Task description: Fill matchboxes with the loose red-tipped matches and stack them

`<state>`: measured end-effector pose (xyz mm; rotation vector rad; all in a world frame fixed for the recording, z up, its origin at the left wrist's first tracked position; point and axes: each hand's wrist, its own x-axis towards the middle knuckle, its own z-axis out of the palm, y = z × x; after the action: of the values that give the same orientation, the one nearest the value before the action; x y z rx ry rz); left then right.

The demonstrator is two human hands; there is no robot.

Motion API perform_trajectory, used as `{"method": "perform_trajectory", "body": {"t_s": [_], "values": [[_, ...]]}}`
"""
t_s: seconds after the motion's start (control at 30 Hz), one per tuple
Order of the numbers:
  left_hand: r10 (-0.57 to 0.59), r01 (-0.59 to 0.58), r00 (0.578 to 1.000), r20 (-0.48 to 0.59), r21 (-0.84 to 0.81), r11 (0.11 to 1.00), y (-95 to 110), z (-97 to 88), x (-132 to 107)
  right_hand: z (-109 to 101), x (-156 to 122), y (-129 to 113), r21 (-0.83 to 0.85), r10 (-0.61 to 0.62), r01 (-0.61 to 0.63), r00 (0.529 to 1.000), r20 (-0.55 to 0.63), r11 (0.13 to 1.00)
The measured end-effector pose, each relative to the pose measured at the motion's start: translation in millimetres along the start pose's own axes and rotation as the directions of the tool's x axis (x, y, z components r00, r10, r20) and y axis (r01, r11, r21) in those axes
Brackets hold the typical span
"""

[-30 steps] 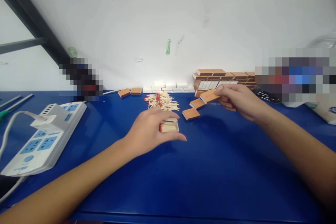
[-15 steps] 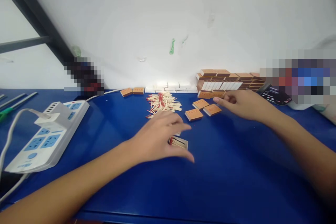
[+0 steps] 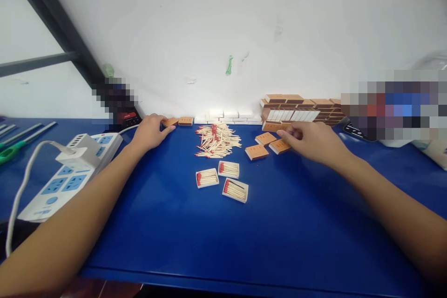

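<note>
My left hand (image 3: 150,132) has its thumb and fingers around an orange matchbox sleeve (image 3: 171,122) at the back left; a similar orange matchbox (image 3: 186,121) lies just right of it. My right hand (image 3: 310,142) is loosely curled with its thumb out, over the right end of an orange matchbox (image 3: 278,146). Two more lie beside that one, a rear matchbox (image 3: 265,138) and a front matchbox (image 3: 256,152). Mid-table are three white trays of red-tipped matches: a left tray (image 3: 207,178), a back tray (image 3: 229,169) and a front tray (image 3: 235,190).
A loose heap of matches (image 3: 217,140) lies behind the trays. White trays (image 3: 230,116) line the wall, and stacked matchboxes (image 3: 303,107) stand right of them. A white power strip (image 3: 70,179) with a cable is on the left. A phone (image 3: 359,131) lies far right.
My left hand has moved from over the match-filled trays to the matchbox at the back left, uncovering all three trays. My right hand has shifted slightly towards the near matchboxes.
</note>
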<state>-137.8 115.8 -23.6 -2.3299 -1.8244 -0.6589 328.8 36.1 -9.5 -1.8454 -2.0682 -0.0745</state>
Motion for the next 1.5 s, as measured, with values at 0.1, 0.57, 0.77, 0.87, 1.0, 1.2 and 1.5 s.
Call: {"method": "perform_trajectory", "body": {"t_s": [0.1,0.57,0.77,0.87,1.0,1.2,1.5], "values": [[-0.022,0.022,1.000,-0.018,-0.014,1.000,6,-4.7,-1,-1,-3,-5,0.011,-0.016,0.017,0.997,-0.076,1.000],[0.263,-0.320,0.946,-0.188,-0.424,0.848,141,-23.2,-50,1,-28,-65,0.795,-0.116,-0.115,0.967,0.227,0.595],[0.364,-0.441,0.897,-0.250,-0.521,0.731,174,-27.5,-74,-2,-44,-95,0.908,-0.125,-0.291,0.932,0.340,0.301],[0.352,-0.439,0.899,-0.262,-0.526,0.729,173,-25.5,-74,-4,-46,-98,0.916,0.019,-0.328,0.943,0.333,0.232],[0.350,-0.442,0.897,-0.270,-0.532,0.723,171,-21.7,-74,-9,-54,-107,0.881,-0.077,-0.432,0.889,0.452,0.190],[0.363,-0.442,0.897,-0.252,-0.540,0.716,172,-18.8,-77,-7,-56,-106,0.863,-0.059,-0.402,0.897,0.439,0.307],[0.283,-0.354,0.934,-0.215,-0.480,0.803,154,-36.3,-60,-22,-15,-52,0.878,0.235,-0.259,0.956,0.174,0.402]]}}
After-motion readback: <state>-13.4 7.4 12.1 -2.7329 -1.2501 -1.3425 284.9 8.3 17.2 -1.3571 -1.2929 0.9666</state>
